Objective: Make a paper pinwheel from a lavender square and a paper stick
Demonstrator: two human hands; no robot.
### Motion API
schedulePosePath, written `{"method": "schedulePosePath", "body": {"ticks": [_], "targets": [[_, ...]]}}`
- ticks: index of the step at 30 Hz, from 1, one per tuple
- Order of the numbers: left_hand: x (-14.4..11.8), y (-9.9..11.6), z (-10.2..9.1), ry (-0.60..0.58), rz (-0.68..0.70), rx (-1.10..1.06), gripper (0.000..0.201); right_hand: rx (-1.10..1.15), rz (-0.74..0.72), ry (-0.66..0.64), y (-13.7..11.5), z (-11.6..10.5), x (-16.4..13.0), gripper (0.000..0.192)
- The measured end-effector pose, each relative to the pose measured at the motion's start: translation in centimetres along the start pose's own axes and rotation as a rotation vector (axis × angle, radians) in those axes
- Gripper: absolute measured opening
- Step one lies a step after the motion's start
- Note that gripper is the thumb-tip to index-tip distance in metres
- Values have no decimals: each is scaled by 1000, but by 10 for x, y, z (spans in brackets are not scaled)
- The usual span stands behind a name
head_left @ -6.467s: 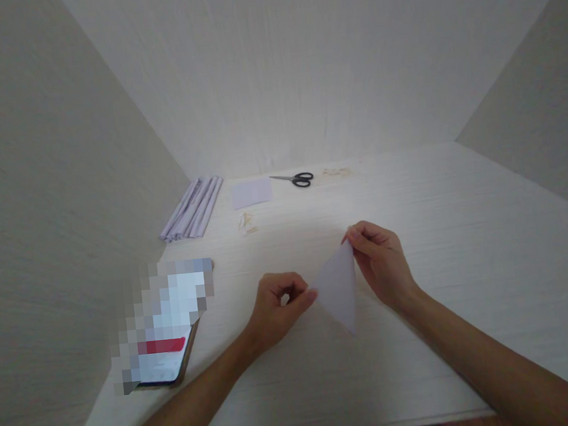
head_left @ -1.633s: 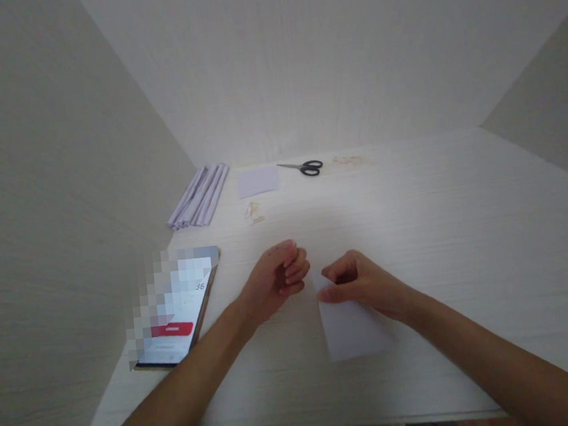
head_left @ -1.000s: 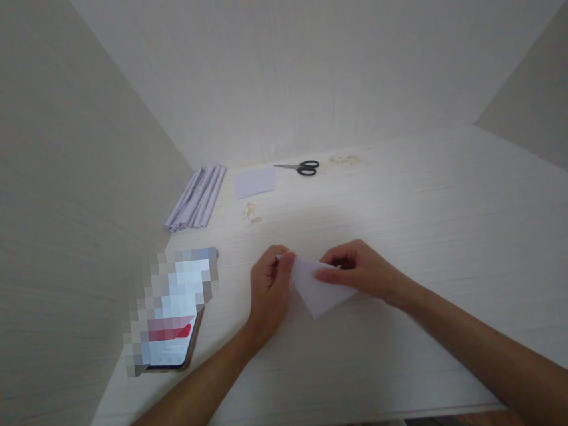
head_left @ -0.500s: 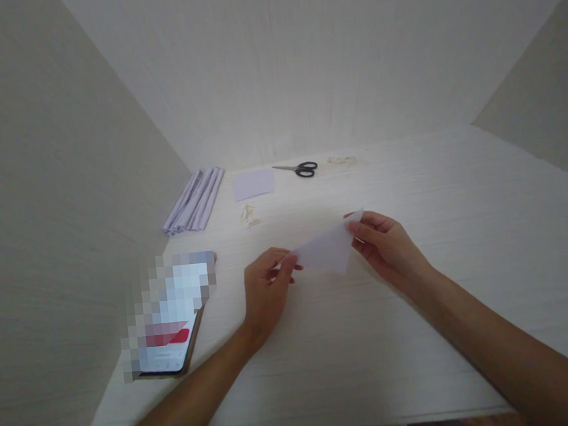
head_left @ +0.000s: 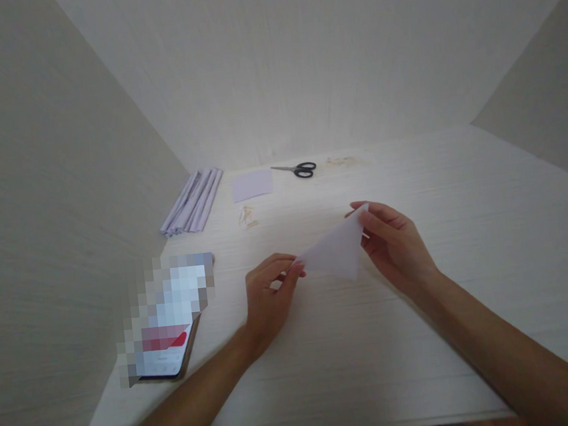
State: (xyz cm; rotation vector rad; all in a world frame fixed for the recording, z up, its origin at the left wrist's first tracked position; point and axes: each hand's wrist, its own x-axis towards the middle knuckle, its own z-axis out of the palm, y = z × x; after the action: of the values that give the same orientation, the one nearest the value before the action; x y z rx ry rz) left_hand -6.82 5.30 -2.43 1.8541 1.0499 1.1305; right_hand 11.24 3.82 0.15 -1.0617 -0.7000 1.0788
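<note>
Both hands hold a folded white paper triangle (head_left: 335, 256) just above the pale worktop (head_left: 466, 222), near its middle. The left hand (head_left: 266, 295) pinches the paper's lower left corner between thumb and forefinger, the other fingers curled loosely beneath. The right hand (head_left: 395, 246) grips the upper right corner, thumb on the near face and fingers spread half open behind the sheet. The triangle is stretched between the two hands, tilted so that its right corner sits higher than its left, with its third point hanging down toward the worktop; whether that point touches the surface cannot be told. At the left edge of the worktop, near the left forearm, lies a phone (head_left: 169, 348) with its screen lit and a red bar across the lower part. Toward the back left a bundle of folded white paper strips (head_left: 191, 202) lies against the side wall. Just to the right of it rests a flat white sheet (head_left: 252, 184), and beyond that a pair of black-handled scissors (head_left: 296, 169). A few small pale scraps (head_left: 247, 218) lie in front of the sheet, and some faint bits (head_left: 339, 161) sit to the right of the scissors
</note>
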Motion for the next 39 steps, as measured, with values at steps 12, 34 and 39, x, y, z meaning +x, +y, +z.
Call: {"method": "schedulePosePath", "body": {"ticks": [12, 34, 39], "targets": [[2, -2, 1, 16, 79, -9, 18, 135, -134, 18, 2, 0, 1, 9], [2, -3, 2, 26, 100, -39, 16, 192, -144, 46, 0, 1, 1, 9], [1, -2, 1, 20, 96, -45, 17, 189, -150, 50, -1, 1, 0, 9]]}}
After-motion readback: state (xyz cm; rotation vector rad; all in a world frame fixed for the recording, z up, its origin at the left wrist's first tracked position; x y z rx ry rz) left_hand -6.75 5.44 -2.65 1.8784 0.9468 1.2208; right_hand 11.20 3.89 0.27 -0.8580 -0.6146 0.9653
